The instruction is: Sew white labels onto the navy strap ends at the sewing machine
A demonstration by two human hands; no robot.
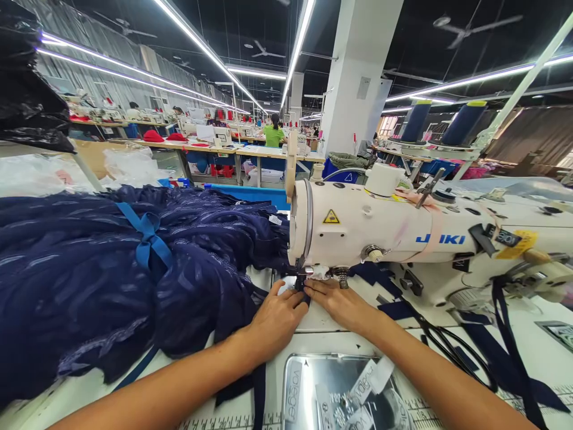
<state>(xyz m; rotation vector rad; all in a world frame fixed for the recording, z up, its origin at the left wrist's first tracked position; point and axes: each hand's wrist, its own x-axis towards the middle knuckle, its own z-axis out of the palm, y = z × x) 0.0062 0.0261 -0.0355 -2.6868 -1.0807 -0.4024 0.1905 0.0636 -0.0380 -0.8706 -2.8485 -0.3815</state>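
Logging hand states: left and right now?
Left hand: half-curled at the sewing machine; holding can't be told.
Right hand: flatter, also there; holding can't be told.

Beneath the sewing machine (349, 221), the fingertips of the left hand (278, 315) and right hand (335, 301) partly cover the dark cloth (307, 298), so that their exact grip on it cannot be made out. The garment pile (192, 322) is cut off by the left edge, the machine by the right, and the metal tray (324, 369) and both forearms (179, 385) by the bottom. A pink band (436, 227) hides one letter of the blue lettering (452, 239); the white tag (274, 220) and distant workers (133, 111) are too small to read or distinguish.
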